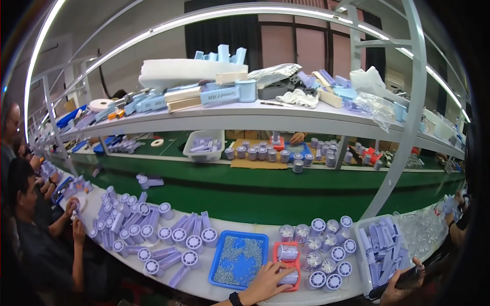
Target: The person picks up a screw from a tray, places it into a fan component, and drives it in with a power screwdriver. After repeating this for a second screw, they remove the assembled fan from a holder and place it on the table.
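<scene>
Head: purple cyl. part [290, 278] btwn L-hand fingers [280, 273], in red holder [294, 264].

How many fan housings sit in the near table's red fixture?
2: one fan housing at the far end of the red fixture, another nearer, partly under the left hand.

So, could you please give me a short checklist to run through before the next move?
1. Left hand on the lower purple part at the red holder: ok.
2. Upper purple part lying in the holder: ok.
3. Small metal pieces at hand in the blue tray: ok.
4. Right hand free: not ok, it holds a dark object.
5. What that dark object is: cannot tell.
6. Purple handles in the pale bin: ok.
</scene>
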{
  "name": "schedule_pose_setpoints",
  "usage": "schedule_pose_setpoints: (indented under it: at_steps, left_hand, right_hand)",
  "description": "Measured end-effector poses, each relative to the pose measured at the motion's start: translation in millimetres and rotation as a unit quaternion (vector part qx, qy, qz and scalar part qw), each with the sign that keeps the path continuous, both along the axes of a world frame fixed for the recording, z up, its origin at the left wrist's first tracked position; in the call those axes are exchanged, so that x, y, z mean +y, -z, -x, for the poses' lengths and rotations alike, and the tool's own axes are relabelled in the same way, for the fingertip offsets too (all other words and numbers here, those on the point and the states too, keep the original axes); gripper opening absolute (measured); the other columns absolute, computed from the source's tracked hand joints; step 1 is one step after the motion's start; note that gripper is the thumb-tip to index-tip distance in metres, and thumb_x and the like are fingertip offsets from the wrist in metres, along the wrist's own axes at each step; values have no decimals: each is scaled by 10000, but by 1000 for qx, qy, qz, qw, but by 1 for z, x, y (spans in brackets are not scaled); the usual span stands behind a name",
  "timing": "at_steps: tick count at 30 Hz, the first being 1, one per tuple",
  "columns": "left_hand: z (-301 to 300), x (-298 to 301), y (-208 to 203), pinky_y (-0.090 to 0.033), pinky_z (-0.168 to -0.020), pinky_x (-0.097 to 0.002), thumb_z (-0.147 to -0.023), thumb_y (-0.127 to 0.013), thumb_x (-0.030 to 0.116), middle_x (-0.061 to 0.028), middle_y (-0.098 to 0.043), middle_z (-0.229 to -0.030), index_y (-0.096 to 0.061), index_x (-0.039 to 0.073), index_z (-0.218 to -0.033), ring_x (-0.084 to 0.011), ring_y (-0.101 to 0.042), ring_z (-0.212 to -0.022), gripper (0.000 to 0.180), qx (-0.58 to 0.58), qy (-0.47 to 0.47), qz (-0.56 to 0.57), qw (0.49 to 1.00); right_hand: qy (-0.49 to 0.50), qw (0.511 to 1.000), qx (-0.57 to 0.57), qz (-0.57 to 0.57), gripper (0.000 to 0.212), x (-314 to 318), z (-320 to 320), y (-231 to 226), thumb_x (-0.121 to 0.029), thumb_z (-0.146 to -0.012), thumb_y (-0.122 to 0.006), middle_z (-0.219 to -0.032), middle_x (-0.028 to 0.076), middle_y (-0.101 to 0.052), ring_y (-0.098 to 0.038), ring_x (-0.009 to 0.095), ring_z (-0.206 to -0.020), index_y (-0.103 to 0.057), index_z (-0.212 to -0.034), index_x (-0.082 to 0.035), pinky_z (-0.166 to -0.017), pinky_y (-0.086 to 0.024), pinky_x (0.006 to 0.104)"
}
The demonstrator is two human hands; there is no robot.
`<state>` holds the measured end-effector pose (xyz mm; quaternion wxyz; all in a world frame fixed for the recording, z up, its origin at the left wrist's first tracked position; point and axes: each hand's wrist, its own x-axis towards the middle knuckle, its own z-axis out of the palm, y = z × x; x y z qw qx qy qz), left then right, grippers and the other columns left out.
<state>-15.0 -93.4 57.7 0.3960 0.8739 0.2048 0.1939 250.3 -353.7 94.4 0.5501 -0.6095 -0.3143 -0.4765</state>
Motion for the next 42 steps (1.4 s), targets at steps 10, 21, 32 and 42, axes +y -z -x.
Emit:
schedule_pose_setpoints:
  at_steps: [10,21,32,42]
  left_hand:
    - [13,-1,31,-421,-1014,-424,-811,-815,197,-128,-582,-1276,-665,91,-1308,-319,-536,-1173,530,-47,15,-11,999]
    - [8,-1,43,-396,-932,-396,-841,-790,143,-63,-650,-1226,-703,141,-1292,-258,-590,-1094,459,-58,5,-81,995]
    - [21,7,83,-410,-1166,-383,-973,-719,363,-166,-592,-1444,-650,155,-1400,-299,-567,-1332,480,-41,25,-69,996]
    - [5,6,-25,-464,-1027,-450,-909,-697,51,-218,-537,-1358,-561,51,-1420,-420,-549,-1228,528,35,55,14,998]
  right_hand:
    - [94,991,-79,56,635,3,18,-26,-96,-856,-753,-1162,220,-592,-569,270,-883,-381,-1357,23,-740,-526,359]
    - [-18,997,-26,-72,763,-6,17,-28,-1,-884,-664,-1359,281,-478,-595,244,-662,-274,-1528,-128,-593,-568,351]
    - [-50,996,24,-67,844,13,14,-16,83,-814,-633,-1307,275,-484,-535,163,-622,-209,-1509,-140,-547,-505,278]
    - [-38,997,-37,55,854,21,1,-17,53,-826,-637,-1231,222,-519,-542,113,-611,-203,-1532,-156,-609,-494,266]
